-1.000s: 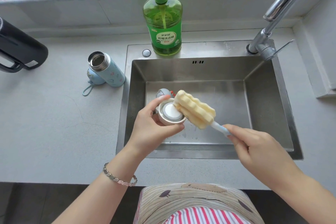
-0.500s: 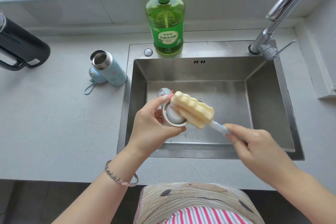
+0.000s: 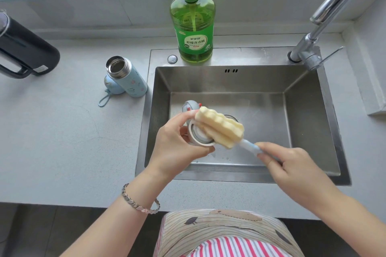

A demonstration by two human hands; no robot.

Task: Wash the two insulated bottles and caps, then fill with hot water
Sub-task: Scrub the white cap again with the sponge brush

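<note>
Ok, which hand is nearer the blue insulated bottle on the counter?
Left. The left hand is right of the blue insulated bottle, near it; the right hand is farther right.

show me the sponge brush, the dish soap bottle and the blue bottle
sponge brush (image 3: 223, 127), head view, foam head
dish soap bottle (image 3: 195, 43), head view, label
blue bottle (image 3: 134, 83), head view, painted side

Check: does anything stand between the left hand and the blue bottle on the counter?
Nothing visible does; only the sink rim and bare counter lie between the left hand and the blue bottle. That hand grips a cap, though.
</note>
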